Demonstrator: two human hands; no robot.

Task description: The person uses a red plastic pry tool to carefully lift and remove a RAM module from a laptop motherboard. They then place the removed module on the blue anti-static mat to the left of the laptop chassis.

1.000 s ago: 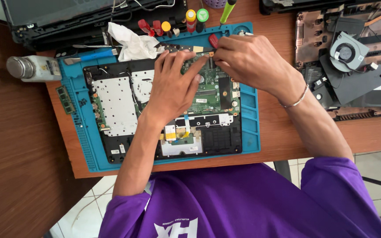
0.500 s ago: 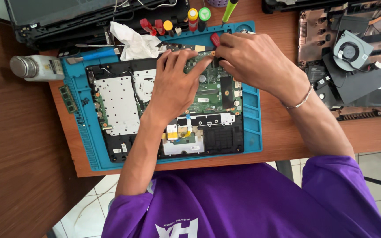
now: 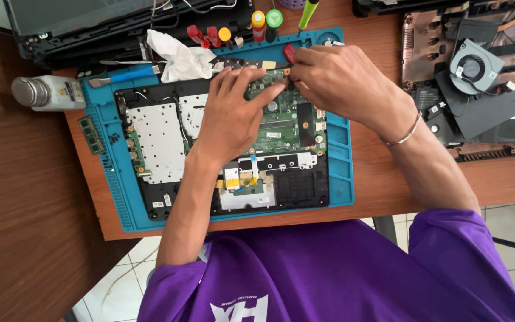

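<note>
Fingers [image 3: 251, 80] of the left hand [image 3: 230, 119] are being spread flat, grasping nothing, on the green circuit board [image 3: 281, 122] of the opened black laptop base [image 3: 222, 149], which is lying on the blue rubber work mat [image 3: 338, 173] in the middle of the frame. A red-handled screwdriver [image 3: 289, 53] is being gripped by the clenched right hand [image 3: 338, 83] at the board's upper edge. A crumpled white tissue [image 3: 177, 59] is lying upper left of the hands on the wooden desk [image 3: 382, 191].
</note>
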